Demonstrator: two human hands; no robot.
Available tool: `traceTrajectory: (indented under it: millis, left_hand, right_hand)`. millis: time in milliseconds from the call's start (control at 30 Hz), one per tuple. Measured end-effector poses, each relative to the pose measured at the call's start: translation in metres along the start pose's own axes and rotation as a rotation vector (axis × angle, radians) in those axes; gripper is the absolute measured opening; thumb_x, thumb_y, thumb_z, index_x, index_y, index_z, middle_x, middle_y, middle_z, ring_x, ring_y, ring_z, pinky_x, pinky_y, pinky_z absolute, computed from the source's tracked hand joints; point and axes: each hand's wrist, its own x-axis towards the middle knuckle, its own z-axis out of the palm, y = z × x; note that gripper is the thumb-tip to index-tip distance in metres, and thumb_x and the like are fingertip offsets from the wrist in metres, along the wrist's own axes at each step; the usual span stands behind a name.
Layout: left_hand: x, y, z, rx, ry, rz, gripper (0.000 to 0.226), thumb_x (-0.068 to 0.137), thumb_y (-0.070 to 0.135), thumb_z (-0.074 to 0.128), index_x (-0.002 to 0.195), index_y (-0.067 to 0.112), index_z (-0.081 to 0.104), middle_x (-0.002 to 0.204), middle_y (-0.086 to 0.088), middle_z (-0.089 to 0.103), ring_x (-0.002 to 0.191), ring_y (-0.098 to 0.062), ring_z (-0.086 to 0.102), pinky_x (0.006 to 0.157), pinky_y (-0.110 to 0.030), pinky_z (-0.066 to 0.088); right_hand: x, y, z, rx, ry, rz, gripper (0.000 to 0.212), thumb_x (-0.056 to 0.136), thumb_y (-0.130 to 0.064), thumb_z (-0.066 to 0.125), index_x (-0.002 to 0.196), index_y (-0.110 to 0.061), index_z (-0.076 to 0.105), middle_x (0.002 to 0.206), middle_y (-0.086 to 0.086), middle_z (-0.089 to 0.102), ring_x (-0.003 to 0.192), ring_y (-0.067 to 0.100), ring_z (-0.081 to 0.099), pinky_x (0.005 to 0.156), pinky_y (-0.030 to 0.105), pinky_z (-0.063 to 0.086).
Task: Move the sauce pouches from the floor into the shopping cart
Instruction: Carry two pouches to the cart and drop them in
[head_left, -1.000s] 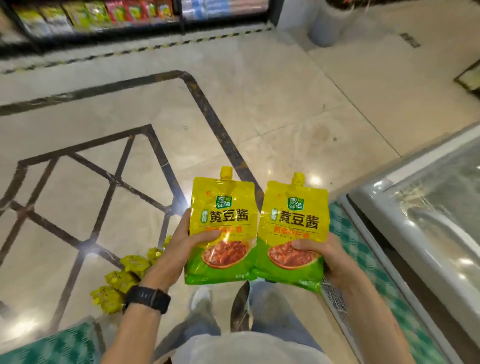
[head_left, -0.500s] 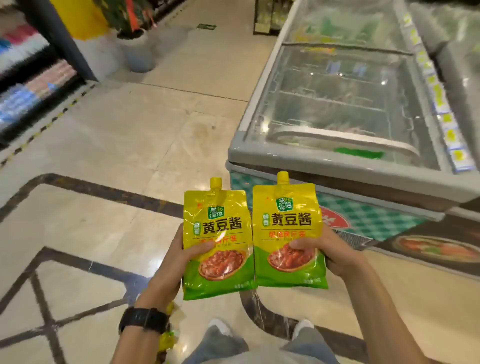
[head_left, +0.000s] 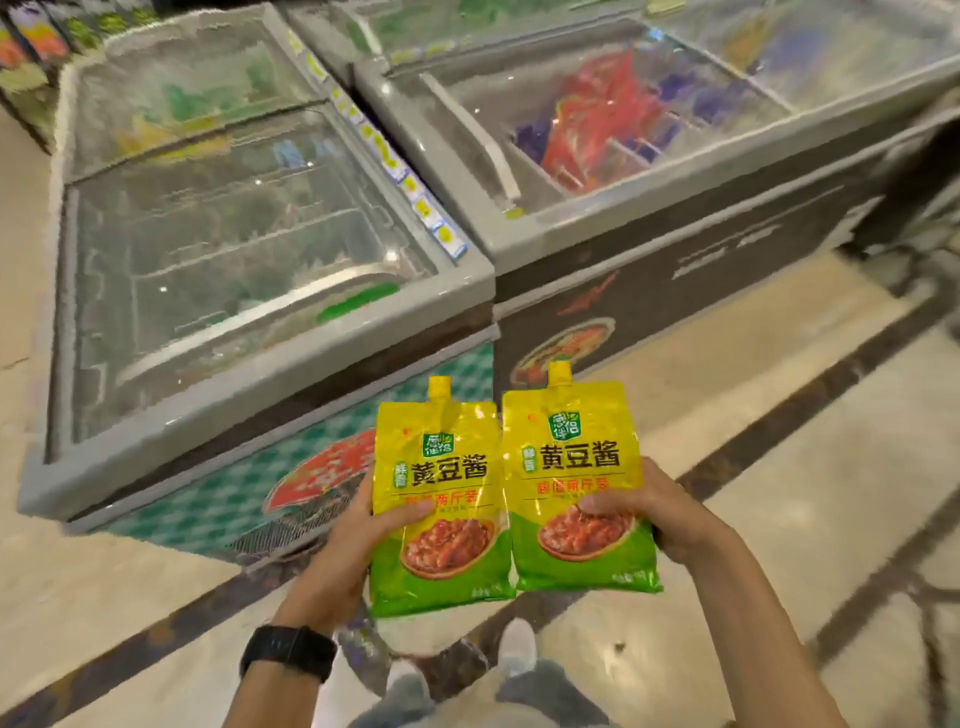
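- Since half a second ago the view has swung to the right: the green-checked freezer (head_left: 208, 499) now fills the upper left of the view. A dark-fronted freezer (head_left: 675, 260) has come fully into view, touching its right side.
- Both hands keep the same grip as before and carry the two pouches side by side.
- Left hand (head_left: 358, 540) pinches the left sauce pouch (head_left: 441, 499) at its lower left edge. The thumb lies across the front and the fingers are hidden behind.
- Right hand (head_left: 670, 514) pinches the right sauce pouch (head_left: 576, 483) at its lower right edge, thumb on the front and fingers curled round the back.
- Both pouches are yellow above and green below, upright, with their spout caps on top. Their inner edges touch or slightly overlap.
- They are held in the air in front of the near right corner of the green-checked freezer, above the floor (head_left: 779, 467).
- A black watch (head_left: 288, 652) sits on the left wrist, on the near side of that freezer.
- Two white shoes (head_left: 517, 647) stand on the pale floor below the pouches, near a dark inlaid stripe (head_left: 779, 421) that runs along in front of the freezer.
- Glass lids cover the green-checked freezer; its contents are too blurred to name.
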Motion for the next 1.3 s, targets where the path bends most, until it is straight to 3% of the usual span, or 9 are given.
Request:
traceTrajectory:
  millis: [133,200,333,500,600,733,1100,1200,1300]
  left_hand:
    - [0.066,0.018,0.076,0.093,-0.182,-0.063,0.107,0.040,0.040,0.099,0.135,0.018,0.054,0.121,-0.012,0.073,0.105,-0.033,0.072,0.080,-0.041,0.060]
    - [0.097,0.026,0.116,0.112,-0.294,-0.106,0.101,0.044,0.035,0.098,0.134,0.019,0.054,0.121,-0.012,0.072,0.106,-0.034,0.072,0.076,-0.038,0.062]
    - [0.160,0.033,0.184,0.157,-0.468,-0.182,0.083,0.063,0.023,0.087,0.138,0.022,0.051,0.129,-0.013,0.068,0.114,-0.038,0.067,0.097,-0.054,0.053]
    - [0.248,0.051,0.265,0.239,-0.595,-0.239,0.095,0.048,0.025,0.096,0.134,0.019,0.056,0.123,-0.016,0.071,0.110,-0.039,0.069,0.101,-0.057,0.048]
    - [0.304,0.067,0.313,0.274,-0.675,-0.288,0.105,0.038,0.027,0.099,0.133,0.018,0.055,0.120,-0.015,0.072,0.106,-0.036,0.071,0.089,-0.049,0.057]
    - [0.364,0.092,0.379,0.323,-0.768,-0.346,0.117,0.027,0.033,0.102,0.133,0.019,0.053,0.118,-0.013,0.073,0.102,-0.032,0.073,0.073,-0.039,0.062]
    - [0.503,0.126,0.565,0.416,-0.906,-0.338,0.117,0.035,0.032,0.102,0.138,0.016,0.050,0.122,-0.014,0.071,0.108,-0.036,0.070,0.077,-0.041,0.061]
    - [0.545,0.129,0.628,0.428,-0.873,-0.339,0.114,0.036,0.032,0.102,0.136,0.018,0.051,0.124,-0.015,0.070,0.109,-0.037,0.070,0.086,-0.048,0.057]
    - [0.583,0.134,0.691,0.466,-0.854,-0.305,0.114,0.033,0.037,0.102,0.135,0.017,0.053,0.125,-0.017,0.069,0.107,-0.038,0.070,0.088,-0.049,0.056]
  right_hand:
    - [-0.038,0.002,-0.068,0.102,0.206,-0.048,0.077,0.041,-0.024,0.093,0.112,-0.012,0.068,0.111,0.014,0.073,0.103,0.032,0.070,0.083,0.039,0.058]
    - [-0.053,0.005,-0.098,0.163,0.312,-0.067,0.079,0.040,-0.023,0.093,0.113,-0.011,0.067,0.111,0.014,0.073,0.103,0.033,0.070,0.084,0.039,0.058]
    - [-0.071,0.010,-0.150,0.291,0.497,-0.091,0.083,0.034,-0.027,0.097,0.110,-0.010,0.069,0.111,0.017,0.073,0.101,0.035,0.070,0.083,0.039,0.059]
    - [-0.062,0.000,-0.211,0.380,0.644,-0.081,0.085,0.032,-0.027,0.097,0.110,-0.012,0.068,0.109,0.016,0.073,0.098,0.034,0.071,0.077,0.037,0.059]
    - [-0.048,-0.013,-0.247,0.429,0.739,-0.062,0.079,0.031,-0.023,0.095,0.105,-0.012,0.069,0.103,0.014,0.075,0.089,0.028,0.074,0.068,0.031,0.059]
    - [-0.033,-0.040,-0.296,0.479,0.834,-0.094,0.080,0.022,-0.035,0.099,0.097,-0.018,0.074,0.104,0.015,0.075,0.092,0.031,0.073,0.071,0.034,0.059]
    - [-0.007,-0.079,-0.474,0.592,0.953,-0.171,0.077,0.024,-0.032,0.099,0.096,-0.021,0.075,0.106,0.015,0.074,0.097,0.032,0.071,0.082,0.042,0.057]
    - [0.003,-0.092,-0.550,0.597,0.944,-0.150,0.085,0.028,-0.032,0.099,0.106,-0.014,0.071,0.111,0.018,0.072,0.103,0.037,0.068,0.094,0.050,0.052]
    - [0.006,-0.110,-0.626,0.591,0.919,-0.134,0.095,0.029,-0.032,0.100,0.114,-0.009,0.066,0.113,0.018,0.071,0.104,0.038,0.067,0.091,0.047,0.053]
